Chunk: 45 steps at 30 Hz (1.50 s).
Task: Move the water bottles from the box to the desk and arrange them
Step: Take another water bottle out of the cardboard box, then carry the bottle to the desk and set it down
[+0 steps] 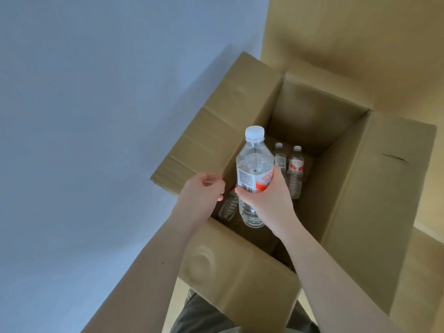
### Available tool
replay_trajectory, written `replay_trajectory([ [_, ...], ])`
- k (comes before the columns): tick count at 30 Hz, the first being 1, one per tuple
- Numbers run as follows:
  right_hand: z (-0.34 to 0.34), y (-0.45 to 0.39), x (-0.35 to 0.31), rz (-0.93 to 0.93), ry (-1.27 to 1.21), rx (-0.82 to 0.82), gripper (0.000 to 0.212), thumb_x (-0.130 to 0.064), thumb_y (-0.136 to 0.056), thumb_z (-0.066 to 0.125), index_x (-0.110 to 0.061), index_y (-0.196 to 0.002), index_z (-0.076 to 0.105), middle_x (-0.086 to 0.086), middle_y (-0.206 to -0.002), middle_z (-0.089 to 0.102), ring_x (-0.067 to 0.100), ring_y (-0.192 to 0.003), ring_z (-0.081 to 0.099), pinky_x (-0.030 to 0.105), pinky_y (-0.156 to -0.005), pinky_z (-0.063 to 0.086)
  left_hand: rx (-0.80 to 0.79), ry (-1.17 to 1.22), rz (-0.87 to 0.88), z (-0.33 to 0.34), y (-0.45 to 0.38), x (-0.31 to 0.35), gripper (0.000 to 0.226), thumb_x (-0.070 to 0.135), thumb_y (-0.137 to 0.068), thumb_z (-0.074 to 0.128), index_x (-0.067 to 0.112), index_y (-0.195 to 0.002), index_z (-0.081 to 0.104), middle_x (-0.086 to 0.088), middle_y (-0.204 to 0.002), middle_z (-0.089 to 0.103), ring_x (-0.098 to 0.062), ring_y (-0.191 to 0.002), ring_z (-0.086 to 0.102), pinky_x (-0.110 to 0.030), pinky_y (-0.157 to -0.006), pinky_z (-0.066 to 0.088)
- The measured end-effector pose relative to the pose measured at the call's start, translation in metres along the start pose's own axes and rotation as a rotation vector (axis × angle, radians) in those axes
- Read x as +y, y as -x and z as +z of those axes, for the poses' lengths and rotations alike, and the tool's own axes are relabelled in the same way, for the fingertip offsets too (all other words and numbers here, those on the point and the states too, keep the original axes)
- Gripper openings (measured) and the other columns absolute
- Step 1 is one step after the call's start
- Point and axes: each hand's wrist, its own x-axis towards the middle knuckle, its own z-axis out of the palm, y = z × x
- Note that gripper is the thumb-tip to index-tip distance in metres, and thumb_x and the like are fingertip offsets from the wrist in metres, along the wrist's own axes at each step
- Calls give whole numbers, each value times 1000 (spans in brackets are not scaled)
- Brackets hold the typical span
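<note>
An open cardboard box point(341, 179) stands below me with its flaps spread out. My right hand point(266, 195) grips a clear water bottle point(254, 164) with a white cap and a red-and-white label, held upright over the box's near left part. My left hand point(201, 195) hovers at the box's left rim, fingers loosely curled, holding nothing. Two more bottles point(295, 169) lie on the box floor beyond the held one. Another bottle point(229, 205) shows partly beneath my left hand.
The pale grey desk surface point(84, 140) fills the left of the view, right beside the box's left flap point(216, 121). A light wooden floor point(360, 32) lies beyond and to the right of the box. My dark trousers point(204, 313) show at the bottom.
</note>
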Motion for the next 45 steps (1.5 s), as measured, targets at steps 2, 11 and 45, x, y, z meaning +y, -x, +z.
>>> replay_trajectory([
  [2,3,4,-8,-35,18,-44,67,-26,-67,90,-38,-117,48,-13,-111,62,2,-101,63,15,-77,51,50,35,-17,-11,12,-8,16,30,-90,61,33,-104,68,8,-96,75,-5,-89,72,-42,-94,58],
  [11,29,27,-43,-134,6,-225,61,-19,-67,90,-33,-113,51,-8,-104,66,6,-95,67,28,-83,59,173,191,-58,-49,62,-35,34,43,-72,60,33,-104,67,11,-83,77,-21,-97,73,-50,-96,56],
  [45,252,307,-26,-347,437,-995,52,-19,-67,90,-30,-104,53,-9,-94,70,7,-87,69,35,-82,56,758,668,-196,-175,326,-360,14,29,-93,63,33,-106,67,14,-84,76,-1,-80,73,-32,-83,58],
])
